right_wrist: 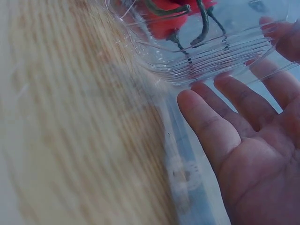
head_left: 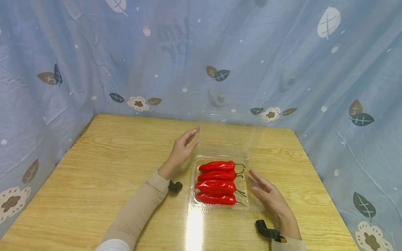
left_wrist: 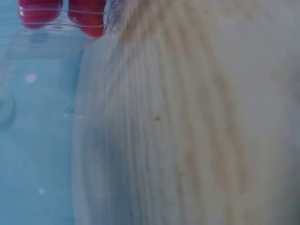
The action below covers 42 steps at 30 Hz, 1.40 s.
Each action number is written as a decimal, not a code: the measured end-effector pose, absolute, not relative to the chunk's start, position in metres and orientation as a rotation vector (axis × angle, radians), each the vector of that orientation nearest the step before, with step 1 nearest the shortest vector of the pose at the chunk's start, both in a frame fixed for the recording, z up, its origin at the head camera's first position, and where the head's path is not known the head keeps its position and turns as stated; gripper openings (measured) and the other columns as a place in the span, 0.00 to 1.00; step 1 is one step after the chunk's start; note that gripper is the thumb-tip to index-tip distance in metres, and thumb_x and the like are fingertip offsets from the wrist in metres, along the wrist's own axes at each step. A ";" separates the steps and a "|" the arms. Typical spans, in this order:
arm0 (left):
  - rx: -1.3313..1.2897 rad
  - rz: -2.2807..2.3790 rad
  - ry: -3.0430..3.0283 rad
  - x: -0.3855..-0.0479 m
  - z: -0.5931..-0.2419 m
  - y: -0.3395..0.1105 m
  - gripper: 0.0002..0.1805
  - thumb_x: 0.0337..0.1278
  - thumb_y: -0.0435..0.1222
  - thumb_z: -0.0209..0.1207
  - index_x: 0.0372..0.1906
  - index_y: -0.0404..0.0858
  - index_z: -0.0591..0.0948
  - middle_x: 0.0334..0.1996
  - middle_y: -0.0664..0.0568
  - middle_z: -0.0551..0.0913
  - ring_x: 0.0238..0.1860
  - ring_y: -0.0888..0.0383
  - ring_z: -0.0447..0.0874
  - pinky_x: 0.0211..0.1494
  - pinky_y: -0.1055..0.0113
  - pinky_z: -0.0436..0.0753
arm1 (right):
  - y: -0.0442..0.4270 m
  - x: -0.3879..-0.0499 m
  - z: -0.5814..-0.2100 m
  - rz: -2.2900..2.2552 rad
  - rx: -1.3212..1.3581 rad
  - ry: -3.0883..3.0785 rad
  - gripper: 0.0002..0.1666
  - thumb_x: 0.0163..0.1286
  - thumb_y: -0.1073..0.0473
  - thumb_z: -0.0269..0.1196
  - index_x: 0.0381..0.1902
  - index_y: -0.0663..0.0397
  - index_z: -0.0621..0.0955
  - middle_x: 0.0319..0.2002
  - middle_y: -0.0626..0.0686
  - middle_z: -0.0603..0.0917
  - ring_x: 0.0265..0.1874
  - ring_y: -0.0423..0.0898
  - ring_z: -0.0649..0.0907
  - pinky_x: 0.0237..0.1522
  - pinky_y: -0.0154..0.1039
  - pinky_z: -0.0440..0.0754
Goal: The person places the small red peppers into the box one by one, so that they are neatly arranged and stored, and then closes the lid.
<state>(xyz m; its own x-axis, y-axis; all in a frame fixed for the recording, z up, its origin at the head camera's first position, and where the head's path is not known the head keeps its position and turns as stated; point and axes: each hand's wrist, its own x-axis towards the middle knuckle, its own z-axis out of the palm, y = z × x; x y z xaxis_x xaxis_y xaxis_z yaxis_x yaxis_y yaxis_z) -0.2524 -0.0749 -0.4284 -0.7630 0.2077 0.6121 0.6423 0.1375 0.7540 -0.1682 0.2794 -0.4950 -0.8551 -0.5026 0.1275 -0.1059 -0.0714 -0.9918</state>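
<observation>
A clear plastic clamshell box (head_left: pixel 251 205) holds several red chili peppers (head_left: pixel 216 186) side by side, their green stems toward the right. Its transparent lid (head_left: pixel 224 134) is raised at the far side. By the lid's left edge is my left hand (head_left: pixel 183 148), thumb and fingers apart, fingertips at or close to that edge; whether they touch cannot be told. The left wrist view shows only pepper ends (left_wrist: pixel 86 16) and the box's wall, not the hand. My right hand (head_left: pixel 270 195) lies along the box's right side, its fingers (right_wrist: pixel 206 117) extended near the ribbed wall.
The box rests on a wood-grain table (head_left: pixel 125 157). A blue curtain (head_left: pixel 176 62) with leaf and flower prints hangs behind the table and along both sides. Black wrist mounts (head_left: pixel 267 232) sit below each hand.
</observation>
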 end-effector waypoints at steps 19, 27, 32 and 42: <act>-0.844 -1.817 -1.951 -0.252 -0.446 -0.075 0.24 0.53 0.19 0.58 0.57 0.19 0.70 0.61 0.32 0.72 0.63 0.40 0.69 0.64 0.54 0.71 | 0.279 -0.168 -0.493 -1.996 -0.605 1.954 0.35 0.72 0.71 0.48 0.72 0.69 0.50 0.75 0.58 0.51 0.67 0.35 0.66 0.61 0.28 0.70; -0.842 -1.930 -1.939 -0.236 -0.432 -0.075 0.24 0.53 0.16 0.56 0.57 0.16 0.68 0.61 0.27 0.69 0.64 0.35 0.66 0.64 0.48 0.69 | 0.278 -0.167 -0.492 -1.996 -0.625 1.941 0.35 0.72 0.71 0.48 0.72 0.70 0.48 0.74 0.63 0.46 0.67 0.35 0.65 0.61 0.29 0.70; -0.824 -1.979 -1.955 -0.229 -0.424 -0.075 0.25 0.54 0.17 0.56 0.58 0.17 0.67 0.62 0.27 0.68 0.64 0.35 0.65 0.65 0.46 0.68 | 0.279 -0.168 -0.494 -2.010 -0.646 1.935 0.35 0.71 0.72 0.47 0.72 0.71 0.48 0.74 0.62 0.47 0.67 0.35 0.66 0.61 0.29 0.70; -0.802 -1.979 -2.009 -0.222 -0.420 -0.078 0.25 0.55 0.20 0.57 0.59 0.19 0.68 0.61 0.27 0.68 0.64 0.37 0.66 0.67 0.48 0.67 | 0.280 -0.169 -0.496 -2.020 -0.661 1.918 0.35 0.71 0.72 0.48 0.72 0.71 0.48 0.74 0.61 0.48 0.67 0.36 0.66 0.61 0.28 0.70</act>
